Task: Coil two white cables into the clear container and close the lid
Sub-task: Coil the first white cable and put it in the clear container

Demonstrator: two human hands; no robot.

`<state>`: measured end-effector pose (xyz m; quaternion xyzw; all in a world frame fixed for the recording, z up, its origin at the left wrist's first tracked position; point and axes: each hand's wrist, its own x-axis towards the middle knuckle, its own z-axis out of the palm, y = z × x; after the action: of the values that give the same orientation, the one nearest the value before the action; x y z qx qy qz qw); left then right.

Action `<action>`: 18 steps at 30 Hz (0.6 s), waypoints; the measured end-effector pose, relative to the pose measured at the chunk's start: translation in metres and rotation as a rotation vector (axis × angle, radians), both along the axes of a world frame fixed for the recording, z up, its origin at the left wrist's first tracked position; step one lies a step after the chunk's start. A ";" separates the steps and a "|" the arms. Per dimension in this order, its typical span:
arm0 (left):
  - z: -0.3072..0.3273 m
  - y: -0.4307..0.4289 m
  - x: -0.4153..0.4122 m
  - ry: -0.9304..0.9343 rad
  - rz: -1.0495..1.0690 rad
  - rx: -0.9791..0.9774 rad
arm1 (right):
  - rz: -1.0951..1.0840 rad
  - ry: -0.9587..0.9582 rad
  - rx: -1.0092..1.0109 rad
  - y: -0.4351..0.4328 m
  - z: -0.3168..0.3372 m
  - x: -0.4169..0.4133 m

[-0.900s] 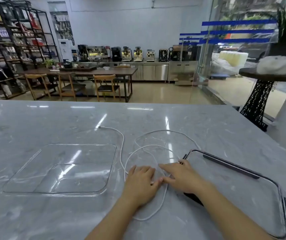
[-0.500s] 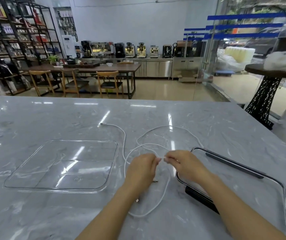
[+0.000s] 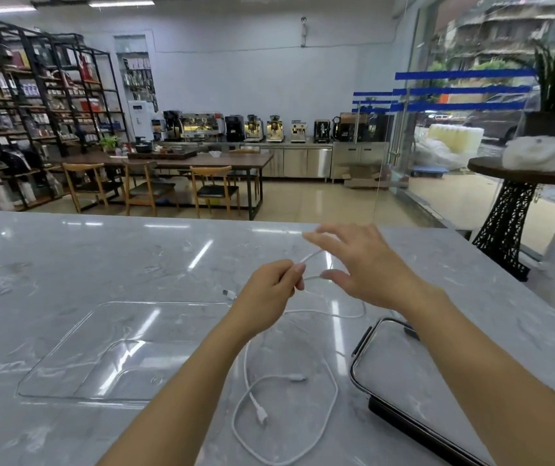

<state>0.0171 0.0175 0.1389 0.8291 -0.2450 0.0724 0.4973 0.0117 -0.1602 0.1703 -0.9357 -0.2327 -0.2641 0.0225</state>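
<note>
clear container (image 3: 124, 351): being left empty on the marble counter (image 3: 67, 257), far left, lid off.
left hand (image 3: 269, 290): a white cable (image 3: 311, 256) is being pinched between thumb and fingertips, lifted clear of the counter.
loose loops (image 3: 335, 391): being left sprawled on the counter between the forearms, plug ends showing. Which loop belongs to which cable can't be told tbh.
right hand (image 3: 367, 267): being held up just right of the pinch, fingers spread and straight, nothing clamped as far as can be seen (pretty blurry though).
lid (image 3: 400, 371): being left flat at far right, well apart from the clear container.
key relation: the held strand is running left-to-right from the pinch toward the right palm, so the slack is probably best gathered by the right hand. The clear container is lying nearer the left hand.
changed: half a second ago both hands were pinched together low over the loops. Now they're being raised and the right one is being opened out.
</note>
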 end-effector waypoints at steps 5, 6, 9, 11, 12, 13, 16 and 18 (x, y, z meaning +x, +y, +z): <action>0.007 0.014 0.002 -0.024 -0.032 -0.057 | 0.125 -0.174 0.187 0.017 -0.005 0.012; 0.006 0.022 0.004 0.017 -0.051 -0.095 | 0.081 -0.262 0.253 0.012 -0.003 0.016; 0.000 0.043 0.009 0.153 -0.101 -0.153 | -0.194 -0.272 0.536 -0.014 0.012 0.028; -0.004 0.051 0.010 0.226 -0.091 -0.168 | -0.453 -0.187 0.386 -0.024 0.018 0.032; -0.005 0.053 0.010 0.256 -0.084 -0.192 | -0.500 -0.144 0.242 -0.022 0.018 0.031; -0.004 0.054 0.010 0.279 -0.076 -0.218 | -0.444 -0.088 0.132 -0.015 0.016 0.028; 0.005 0.053 0.008 0.293 -0.085 -0.254 | -0.086 0.021 0.081 0.024 0.006 0.018; 0.011 0.053 0.006 0.289 -0.113 -0.256 | 0.104 -0.080 0.018 0.051 -0.003 0.022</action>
<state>0.0227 0.0700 0.1500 0.7459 -0.2060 -0.0446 0.6318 0.0340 -0.1091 0.1678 -0.9109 -0.2791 -0.3018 0.0353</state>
